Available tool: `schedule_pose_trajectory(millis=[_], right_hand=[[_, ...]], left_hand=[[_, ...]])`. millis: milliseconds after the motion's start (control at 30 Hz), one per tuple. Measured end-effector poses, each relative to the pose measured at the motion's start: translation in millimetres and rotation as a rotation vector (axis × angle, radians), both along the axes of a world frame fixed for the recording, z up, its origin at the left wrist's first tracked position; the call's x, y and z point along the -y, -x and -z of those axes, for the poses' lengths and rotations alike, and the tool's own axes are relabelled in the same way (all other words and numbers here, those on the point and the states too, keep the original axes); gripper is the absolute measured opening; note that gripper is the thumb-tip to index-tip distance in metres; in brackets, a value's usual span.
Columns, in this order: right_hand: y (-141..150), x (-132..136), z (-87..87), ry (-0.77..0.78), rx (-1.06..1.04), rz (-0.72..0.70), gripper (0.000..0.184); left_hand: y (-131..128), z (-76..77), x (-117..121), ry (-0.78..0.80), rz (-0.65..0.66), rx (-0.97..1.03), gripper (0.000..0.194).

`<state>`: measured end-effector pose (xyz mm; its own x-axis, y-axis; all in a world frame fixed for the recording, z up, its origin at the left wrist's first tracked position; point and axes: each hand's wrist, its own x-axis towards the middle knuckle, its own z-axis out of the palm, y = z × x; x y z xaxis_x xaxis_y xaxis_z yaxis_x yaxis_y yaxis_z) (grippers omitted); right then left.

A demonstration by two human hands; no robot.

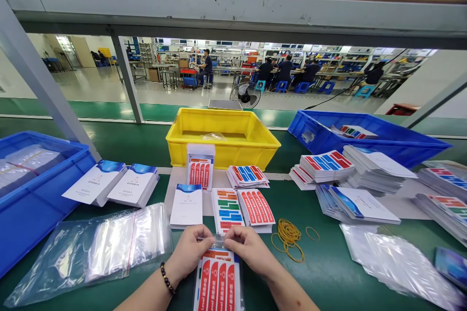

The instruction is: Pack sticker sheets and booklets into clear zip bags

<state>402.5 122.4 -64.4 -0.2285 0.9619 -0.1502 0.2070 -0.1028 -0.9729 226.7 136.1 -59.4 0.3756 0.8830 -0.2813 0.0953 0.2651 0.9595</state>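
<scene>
A clear plastic bag [219,279] with red-and-white label sheets inside lies at the front of the green table. My left hand [191,251] pinches its top edge on the left side, a dark bead bracelet on the wrist. Opposite it, my right hand [251,251] pinches the same edge between thumb and fingers. Just beyond my hands are a stack of white booklets [186,206], a stack of multicoloured label sheets [228,210] and a stack of red label sheets [256,208]. A filled bag [200,167] leans against the yellow bin [222,153].
Blue bins stand left [78,165] and right [365,141]. Rubber bands [289,233] lie right of my hands. Clear bags rest at left [120,245] and right [397,265]. More booklet stacks [134,184] sit at left. A shelf beam [233,7] crosses overhead.
</scene>
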Motion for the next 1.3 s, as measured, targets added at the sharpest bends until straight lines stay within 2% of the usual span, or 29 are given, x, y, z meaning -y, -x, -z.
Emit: schedule_pose_trajectory(millis=[133,400,600,967,1133,1200,1300], right_hand=[[5,1,-1.6,-0.059,0.061,0.024,0.018],[15,4,1.7,-0.109,0.116,-0.031,0.015],[14,4,2.4,-0.154,0.154,-0.026,0.017],[14,7,3.8,-0.259,0.264,-0.063,0.013],[6,4,8.6,-0.293,0.318,-0.055,0.013],[4,3,10.9,-0.328,0.35,-0.062,0.013],[3,3,12.5,-0.383,0.399,-0.062,0.013]], left_hand=[[0,-2.0,0,-0.035,-0.001,-0.041,0.023],[-3,7.4,1,-0.149,0.03,-0.085,0.015],[-3,5.4,1,-0.13,0.022,-0.076,0.015],[-2,7.5,1,-0.247,0.063,-0.162,0.014],[-2,9.4,0,-0.246,0.048,-0.214,0.012],[-2,10.1,0,-0.314,0.05,-0.254,0.012],[2,5.6,3,-0.565,-0.003,-0.266,0.015]])
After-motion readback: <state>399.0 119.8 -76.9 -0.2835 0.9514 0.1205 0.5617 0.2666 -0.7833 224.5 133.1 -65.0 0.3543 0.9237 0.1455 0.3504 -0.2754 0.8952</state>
